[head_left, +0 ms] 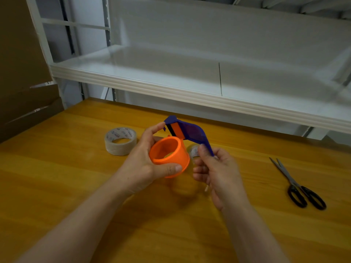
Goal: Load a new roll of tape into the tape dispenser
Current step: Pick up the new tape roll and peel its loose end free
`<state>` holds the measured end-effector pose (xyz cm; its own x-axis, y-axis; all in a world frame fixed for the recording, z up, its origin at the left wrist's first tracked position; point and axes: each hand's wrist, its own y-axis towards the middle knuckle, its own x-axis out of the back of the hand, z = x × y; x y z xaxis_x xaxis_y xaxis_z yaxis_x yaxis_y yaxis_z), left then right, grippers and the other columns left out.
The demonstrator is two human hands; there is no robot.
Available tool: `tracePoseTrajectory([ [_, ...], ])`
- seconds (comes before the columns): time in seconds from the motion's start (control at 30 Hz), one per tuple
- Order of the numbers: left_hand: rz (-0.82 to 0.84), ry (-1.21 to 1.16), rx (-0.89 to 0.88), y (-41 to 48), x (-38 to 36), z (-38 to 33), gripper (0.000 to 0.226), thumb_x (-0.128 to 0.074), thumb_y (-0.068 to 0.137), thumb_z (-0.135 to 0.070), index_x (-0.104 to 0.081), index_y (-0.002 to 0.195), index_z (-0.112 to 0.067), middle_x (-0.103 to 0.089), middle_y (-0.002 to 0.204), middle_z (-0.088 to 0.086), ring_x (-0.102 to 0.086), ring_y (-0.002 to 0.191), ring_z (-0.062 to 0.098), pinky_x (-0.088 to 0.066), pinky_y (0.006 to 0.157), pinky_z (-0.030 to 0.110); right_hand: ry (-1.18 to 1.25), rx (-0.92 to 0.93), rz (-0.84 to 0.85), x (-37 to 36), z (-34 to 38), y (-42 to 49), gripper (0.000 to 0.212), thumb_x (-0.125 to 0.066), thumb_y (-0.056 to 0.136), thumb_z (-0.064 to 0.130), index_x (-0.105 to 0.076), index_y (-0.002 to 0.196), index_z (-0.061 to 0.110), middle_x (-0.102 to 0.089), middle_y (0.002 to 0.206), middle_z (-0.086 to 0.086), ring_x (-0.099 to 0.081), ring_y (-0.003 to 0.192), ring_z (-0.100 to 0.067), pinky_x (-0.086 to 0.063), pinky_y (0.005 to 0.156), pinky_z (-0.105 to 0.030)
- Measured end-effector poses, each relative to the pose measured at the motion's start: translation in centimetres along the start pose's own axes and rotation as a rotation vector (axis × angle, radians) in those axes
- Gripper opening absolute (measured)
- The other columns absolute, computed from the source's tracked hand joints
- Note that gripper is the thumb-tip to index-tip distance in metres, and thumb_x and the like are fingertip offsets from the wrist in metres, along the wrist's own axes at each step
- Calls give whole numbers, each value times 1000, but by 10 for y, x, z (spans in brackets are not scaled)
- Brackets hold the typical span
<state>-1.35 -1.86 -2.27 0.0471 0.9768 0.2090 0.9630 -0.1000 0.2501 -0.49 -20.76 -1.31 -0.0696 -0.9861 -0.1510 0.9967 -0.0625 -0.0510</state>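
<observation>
I hold the tape dispenser above the wooden table (76,177). My left hand (144,164) grips its bare orange hub (171,156), with fingers around the rim and thumb under it. My right hand (214,171) pinches the blue cover (191,132) at its lower end, swung up away from the hub. A full roll of clear tape (120,141) lies flat on the table left of my left hand. A second, smaller clear roll (192,150) shows partly behind the hub and my right fingers.
Black-handled scissors (300,186) lie on the table at the right. A white metal shelf (190,92) overhangs the table's far edge. Brown cardboard (20,73) stands at the left.
</observation>
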Motion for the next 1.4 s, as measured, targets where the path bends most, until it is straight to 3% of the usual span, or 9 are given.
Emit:
tracePoseTrajectory([
  [0.23, -27, 115, 112, 3, 9, -4, 107, -87, 57, -38, -23, 143, -46, -50, 122, -14, -56, 110, 12, -56, 84, 35, -236, 113, -29, -2, -10, 2, 23, -71, 93, 18, -58, 111, 25, -73, 93, -4, -67, 63, -11, -54, 58, -25],
  [0.4, -24, 217, 186, 5, 17, -2, 104, -89, 68, -26, -24, 148, -38, -49, 122, -13, -54, 111, 14, -56, 90, 42, -507, 159, -18, -6, -12, -2, 22, -62, 99, 26, -52, 116, 34, -71, 90, 2, -67, 59, -6, -51, 51, -18],
  [0.5, -10, 263, 211, 7, 19, 1, 105, -89, 67, -28, -24, 148, -38, -49, 126, -10, -54, 113, 16, -56, 87, 39, -666, 194, -12, -7, -11, -6, 22, -62, 98, 33, -48, 113, 41, -71, 84, 7, -68, 64, -6, -52, 54, -24],
  [0.67, -19, 355, 242, 9, 18, 3, 106, -88, 68, -28, -21, 149, -36, -45, 128, -7, -51, 111, 17, -49, 71, 26, -718, 235, -84, -4, -7, -5, 16, -62, 98, 36, -53, 112, 36, -72, 75, 6, -66, 62, -6, -52, 54, -28],
  [0.87, -46, 394, 289, 12, 20, 10, 106, -87, 70, -26, -19, 151, -34, -42, 135, -5, -48, 111, 17, -47, 71, 25, -653, 262, -144, 4, -1, -1, 8, -63, 97, 34, -57, 102, 36, -73, 74, 5, -69, 62, -15, -62, 60, -44],
  [1.0, -77, 428, 294, 14, 22, 14, 105, -87, 70, -24, -21, 150, -33, -42, 145, 0, -47, 116, 18, -47, 80, 30, -590, 258, -201, 14, 6, 2, 8, -63, 97, 32, -57, 101, 36, -74, 73, 5, -69, 64, -26, -60, 61, -47],
  [1.17, -144, 513, 286, 15, 22, 15, 95, -86, 71, -20, -30, 147, -31, -41, 146, 3, -43, 122, 19, -45, 96, 38, -577, 242, -220, 23, 9, 6, 7, -62, 98, 32, -59, 104, 32, -74, 75, 4, -63, 58, -12, -58, 58, -39],
  [1.27, -154, 639, 269, 14, 21, 14, 95, -85, 72, -25, -30, 148, -33, -37, 148, 3, -33, 136, 25, -35, 108, 45, -582, 238, -197, 22, 7, 7, 4, -62, 98, 31, -59, 100, 33, -75, 74, 4, -62, 58, -17, -59, 59, -43],
  [1.4, -159, 796, 228, 10, 16, 9, 91, -79, 76, -27, -26, 150, -35, -32, 151, 3, -21, 141, 27, -22, 114, 48, -585, 232, -186, 22, 5, 9, 5, -63, 98, 30, -60, 97, 33, -75, 74, 4, -61, 58, -17, -58, 58, -41],
])
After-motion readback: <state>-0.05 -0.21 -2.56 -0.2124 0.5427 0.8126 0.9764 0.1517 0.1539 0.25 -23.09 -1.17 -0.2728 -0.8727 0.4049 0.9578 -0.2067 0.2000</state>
